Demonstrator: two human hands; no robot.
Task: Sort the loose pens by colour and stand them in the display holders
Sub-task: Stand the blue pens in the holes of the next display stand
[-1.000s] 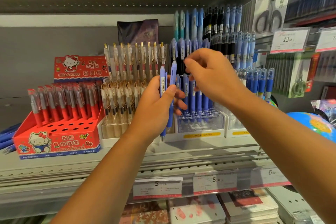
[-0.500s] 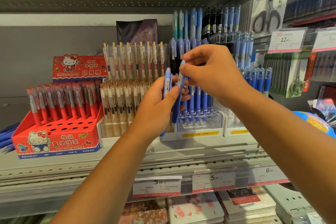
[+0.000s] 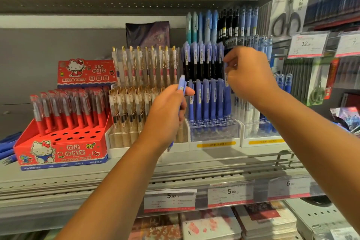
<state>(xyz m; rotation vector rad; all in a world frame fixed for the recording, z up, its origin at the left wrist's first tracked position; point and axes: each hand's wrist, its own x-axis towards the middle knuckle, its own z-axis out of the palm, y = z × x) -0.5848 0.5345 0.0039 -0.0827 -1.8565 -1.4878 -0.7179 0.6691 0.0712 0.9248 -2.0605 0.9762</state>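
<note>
- My left hand (image 3: 165, 117) is curled round a single blue pen (image 3: 182, 85), held roughly upright in front of the gold-clip pens (image 3: 144, 64), with its tip poking out below the palm.
- My right hand (image 3: 251, 76) is up at the right end of the front row of blue pens (image 3: 206, 99). Thumb and fingers are pinched together on the top of the end pen (image 3: 227, 99), which stands in line with its neighbours. The blur there stops me telling whether that pen is fully seated.
- The clear holder (image 3: 214, 132) under that row carries a line of matching blue pens at the back, and several sockets at its front are unfilled, so there is room for more.
- Progress, as I judge it: the blue batch is nearly placed, with one pen going in and one waiting in my left hand.
- Still to do: what look like more loose blue pens (image 3: 7, 146) lie flat on the shelf (image 3: 194, 163) at the far left, beside the red Hello Kitty box (image 3: 58, 154). That box also has open holes along its front rows.
</note>
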